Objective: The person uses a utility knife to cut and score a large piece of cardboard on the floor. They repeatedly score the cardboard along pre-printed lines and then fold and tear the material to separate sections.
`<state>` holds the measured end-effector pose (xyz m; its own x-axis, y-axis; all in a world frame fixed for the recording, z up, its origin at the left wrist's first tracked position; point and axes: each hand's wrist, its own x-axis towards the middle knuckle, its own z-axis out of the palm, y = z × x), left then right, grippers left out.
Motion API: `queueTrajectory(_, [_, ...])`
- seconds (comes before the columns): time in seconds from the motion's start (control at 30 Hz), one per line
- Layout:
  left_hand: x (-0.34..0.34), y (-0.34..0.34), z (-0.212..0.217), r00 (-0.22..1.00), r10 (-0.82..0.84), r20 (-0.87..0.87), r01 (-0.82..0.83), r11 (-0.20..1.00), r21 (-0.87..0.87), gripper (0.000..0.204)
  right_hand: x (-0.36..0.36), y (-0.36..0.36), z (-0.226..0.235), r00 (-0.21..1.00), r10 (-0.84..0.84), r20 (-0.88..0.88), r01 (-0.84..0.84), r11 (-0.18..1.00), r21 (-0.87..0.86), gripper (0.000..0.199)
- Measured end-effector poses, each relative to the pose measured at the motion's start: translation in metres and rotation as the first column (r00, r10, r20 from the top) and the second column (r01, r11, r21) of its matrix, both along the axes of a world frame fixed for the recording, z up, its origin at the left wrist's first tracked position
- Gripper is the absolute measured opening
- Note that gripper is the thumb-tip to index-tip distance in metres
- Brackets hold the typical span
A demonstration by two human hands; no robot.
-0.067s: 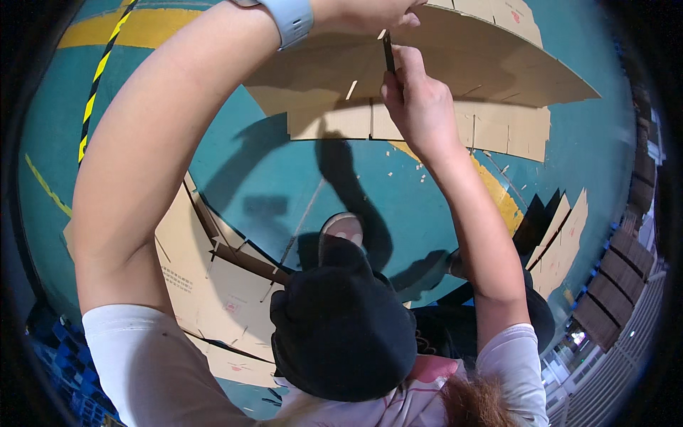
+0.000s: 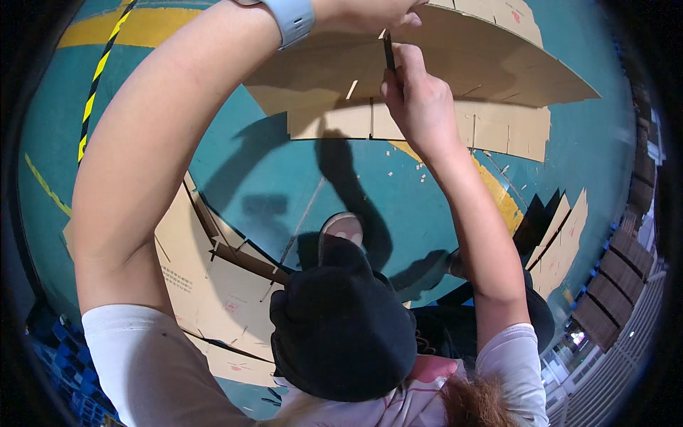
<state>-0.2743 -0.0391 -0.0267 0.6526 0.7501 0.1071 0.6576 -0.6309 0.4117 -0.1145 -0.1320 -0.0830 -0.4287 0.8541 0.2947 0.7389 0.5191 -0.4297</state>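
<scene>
At upper centre, the right hand [image 2: 421,92] grips a slim black tool [image 2: 388,53] over the cardboard sheet [image 2: 491,64]; whether the left hand [image 2: 380,13], at the top edge, clamps anything cannot be told. An upward slip could jab that nearby hand.

On my feed, a large plain-brown cardboard sheet [image 2: 498,67] spans the top of the view — its long edge bowed, its right end narrowing to a point. Just below it I see a paler, slotted cardboard strip [image 2: 327,124]; I can't tell whether they join. A slim black tool [image 2: 388,53] stands nearly upright before the sheet — its lower end hidden by the right fingers [image 2: 413,64].
</scene>
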Motion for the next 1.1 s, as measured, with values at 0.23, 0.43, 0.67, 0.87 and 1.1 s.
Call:
queueTrajectory(0.23, [0.005, 0.005, -0.009, 0.997, -0.041, 0.061, 0.039, 0.999, 0.025, 0.022, -0.004, 0.008, -0.007, 0.995, -0.083, 0.052, 0.087, 0.992, -0.094, 0.032])
queueTrajectory(0.43, [0.0, 0.0, 0.003, 0.995, -0.055, 0.083, 0.055, 0.998, 0.014, 0.022, -0.004, 0.008, -0.006, 0.994, -0.098, 0.046, 0.105, 0.978, -0.183, 0.032])
queueTrajectory(0.67, [-0.005, 0.001, 0.003, 0.992, -0.067, 0.108, 0.066, 0.998, 0.014, 0.021, -0.003, 0.0, -0.011, 0.998, -0.055, -0.005, 0.054, 0.989, -0.134, 0.031])
queueTrajectory(0.87, [-0.006, -0.001, 0.005, 0.995, -0.062, 0.079, 0.059, 0.998, 0.037, 0.021, -0.002, -0.008, -0.007, 0.999, -0.043, 0.011, 0.044, 0.989, -0.144, 0.031])
queueTrajectory(1.1, [-0.004, -0.001, 0.004, 0.997, -0.057, 0.06, 0.054, 0.997, 0.046, 0.02, 0.002, -0.001, 0.005, 1.0, -0.017, 0.019, 0.019, 0.994, -0.105, 0.026])
